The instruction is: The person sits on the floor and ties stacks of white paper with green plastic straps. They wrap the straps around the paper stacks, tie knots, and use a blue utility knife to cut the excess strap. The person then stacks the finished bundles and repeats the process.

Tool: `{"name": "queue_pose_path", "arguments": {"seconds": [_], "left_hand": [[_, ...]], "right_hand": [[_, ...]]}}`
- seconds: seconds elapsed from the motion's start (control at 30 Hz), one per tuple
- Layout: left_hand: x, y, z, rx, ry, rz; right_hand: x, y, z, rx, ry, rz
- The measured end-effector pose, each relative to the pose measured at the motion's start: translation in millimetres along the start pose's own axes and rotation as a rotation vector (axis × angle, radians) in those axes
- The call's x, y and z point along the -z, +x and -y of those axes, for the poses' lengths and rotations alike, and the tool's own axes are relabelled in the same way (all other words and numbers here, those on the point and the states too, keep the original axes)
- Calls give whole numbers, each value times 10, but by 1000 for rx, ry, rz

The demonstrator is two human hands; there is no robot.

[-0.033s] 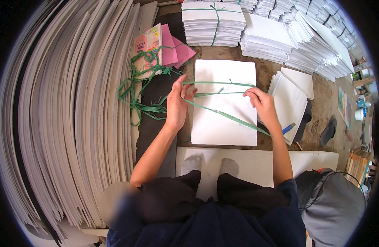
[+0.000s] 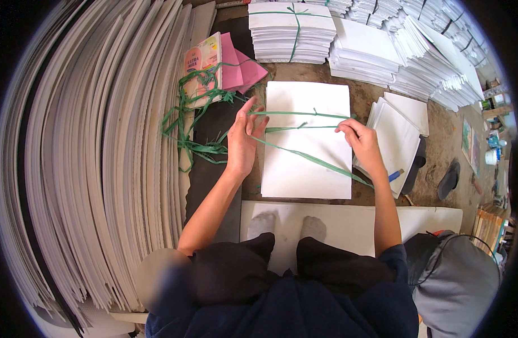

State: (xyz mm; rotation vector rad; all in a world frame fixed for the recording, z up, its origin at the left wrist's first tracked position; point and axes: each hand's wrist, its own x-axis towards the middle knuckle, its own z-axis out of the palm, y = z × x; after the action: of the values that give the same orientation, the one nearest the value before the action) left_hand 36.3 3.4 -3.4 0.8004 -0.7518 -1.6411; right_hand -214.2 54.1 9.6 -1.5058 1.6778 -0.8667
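Strand control matters most here imo: the green cord point(image 2: 321, 161) runs in several lines above the white sheet stack point(image 2: 304, 183), which lies between the hands, just past the socked feet point(image 2: 313, 226). I'd want even tension, no twists, and that lowest strand clear of the blue tool point(image 2: 395, 176) beside the right forearm, since it could snag. Right hand point(image 2: 360, 139) has its fingertips pinched on cord, fingers pointing left. Left hand point(image 2: 243, 138) points away, fingers loosely spread, cord meeting it; can't tell whether it's actually gripping.
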Motion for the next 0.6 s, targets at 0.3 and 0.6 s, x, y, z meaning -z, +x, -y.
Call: {"name": "queue_pose_path", "arguments": {"seconds": [0.3, 0.6], "left_hand": [[-45, -61, 89, -68, 228, 120], [57, -479, 277, -358, 893, 486]], "right_hand": [[449, 239, 6, 121, -184, -74], [118, 1215, -302, 674, -529, -165]]}}
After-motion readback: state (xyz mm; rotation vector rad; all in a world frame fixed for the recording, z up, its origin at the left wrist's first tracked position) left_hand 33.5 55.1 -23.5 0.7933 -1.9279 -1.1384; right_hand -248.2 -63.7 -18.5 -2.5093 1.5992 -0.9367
